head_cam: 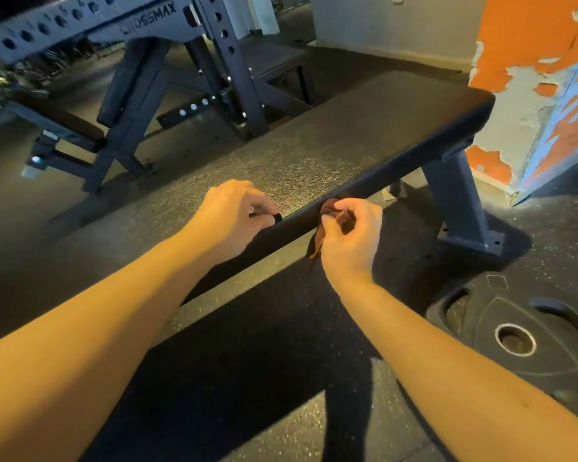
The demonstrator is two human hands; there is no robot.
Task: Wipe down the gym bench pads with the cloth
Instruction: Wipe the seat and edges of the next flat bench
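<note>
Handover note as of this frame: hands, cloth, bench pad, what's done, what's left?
Left hand: on top of the bench pad by its near edge, fingers curled, pinching a small dark piece, seemingly one end of the cloth.
Right hand: pinches the cloth at the pad's near edge; a tail hangs below.
Done: cannot tell; no wipe marks show.
Left: likely spread the cloth, wipe this pad's top and sides, then the inclined pad behind.

Cloth (pixel 317 241) mostly hidden behind right hand (pixel 349 243); only a brown fold showed. Left hand (pixel 229 216) pinched a dark scrap (pixel 276 217), too small to identify. Near end of bench pad (pixel 347 138) lay under left forearm. Weight plate (pixel 514 338) cut by right edge.
</note>
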